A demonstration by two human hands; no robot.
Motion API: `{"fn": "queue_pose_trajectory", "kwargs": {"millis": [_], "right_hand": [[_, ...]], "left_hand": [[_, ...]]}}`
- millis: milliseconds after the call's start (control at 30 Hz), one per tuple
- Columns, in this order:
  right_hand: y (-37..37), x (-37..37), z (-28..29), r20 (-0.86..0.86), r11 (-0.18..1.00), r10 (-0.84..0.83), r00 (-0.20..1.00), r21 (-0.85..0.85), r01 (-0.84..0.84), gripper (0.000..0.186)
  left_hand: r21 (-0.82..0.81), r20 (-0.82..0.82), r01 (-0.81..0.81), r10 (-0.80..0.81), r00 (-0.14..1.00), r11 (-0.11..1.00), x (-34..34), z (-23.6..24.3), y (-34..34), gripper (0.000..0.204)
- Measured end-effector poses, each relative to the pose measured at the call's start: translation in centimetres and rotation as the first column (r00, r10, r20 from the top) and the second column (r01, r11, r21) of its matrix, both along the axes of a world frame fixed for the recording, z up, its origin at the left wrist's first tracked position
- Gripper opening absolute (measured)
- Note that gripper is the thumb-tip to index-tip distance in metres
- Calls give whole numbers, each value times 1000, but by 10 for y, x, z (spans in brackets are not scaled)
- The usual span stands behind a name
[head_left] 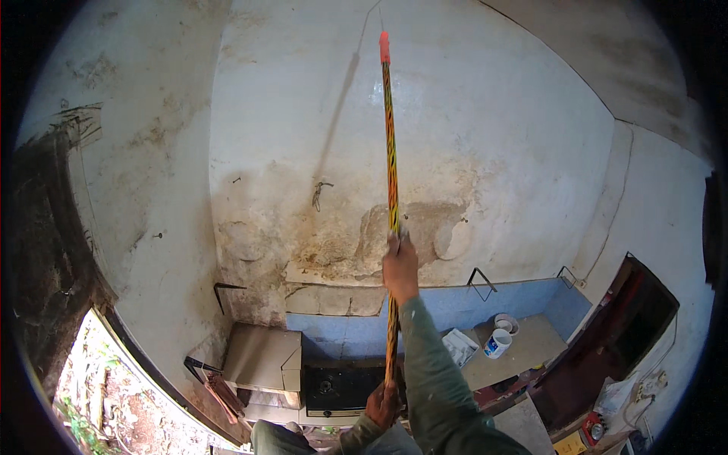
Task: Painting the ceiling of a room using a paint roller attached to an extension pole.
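Both hands clamped on a striped pole, far wall ahead.
We see the right hand (400, 269), green sleeve, gripping the yellow, red and black pole (390, 144) partway up, fingers wrapped round it and closed together; the left hand (382, 406) sits lower and nearer, fingers curled on the pole's near end, some hidden from us. The pole stands near upright, mid-scene, orange-red sleeve (384, 48) at its far end; we can't tell if it touches the stained wall (303, 121). Beyond the left hand, a black stove (345, 387); right, white tubs (497, 343) on a counter (531, 349).
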State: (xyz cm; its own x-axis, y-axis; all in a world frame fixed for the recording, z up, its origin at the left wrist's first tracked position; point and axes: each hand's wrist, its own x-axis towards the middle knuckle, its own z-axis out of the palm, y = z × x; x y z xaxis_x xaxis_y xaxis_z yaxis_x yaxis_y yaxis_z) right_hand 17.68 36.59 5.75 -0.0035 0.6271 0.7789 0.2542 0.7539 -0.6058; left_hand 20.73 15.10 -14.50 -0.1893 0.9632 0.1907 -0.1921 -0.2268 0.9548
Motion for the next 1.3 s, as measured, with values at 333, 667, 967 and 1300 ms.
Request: {"fn": "queue_pose_trajectory", "kwargs": {"millis": [333,667,967,1300], "right_hand": [[-49,8,-27,-43,927,184,982,-324,-188,44],[-41,-6,122,-193,840,397,897,-316,-440,37],[-72,-11,49,-410,576,531,742,-468,-670,25],[-126,-15,-115,-331,592,499,801,-545,-594,37]], "left_hand": [[-102,-33,-10,7,999,995,1,-35,-31,48],[134,128,-15,-2,992,991,-14,98,-10,46],[136,9,-126,126,992,983,-5,-71,-49,36],[23,-9,-220,220,975,975,-8,-179,-128,19]]}}
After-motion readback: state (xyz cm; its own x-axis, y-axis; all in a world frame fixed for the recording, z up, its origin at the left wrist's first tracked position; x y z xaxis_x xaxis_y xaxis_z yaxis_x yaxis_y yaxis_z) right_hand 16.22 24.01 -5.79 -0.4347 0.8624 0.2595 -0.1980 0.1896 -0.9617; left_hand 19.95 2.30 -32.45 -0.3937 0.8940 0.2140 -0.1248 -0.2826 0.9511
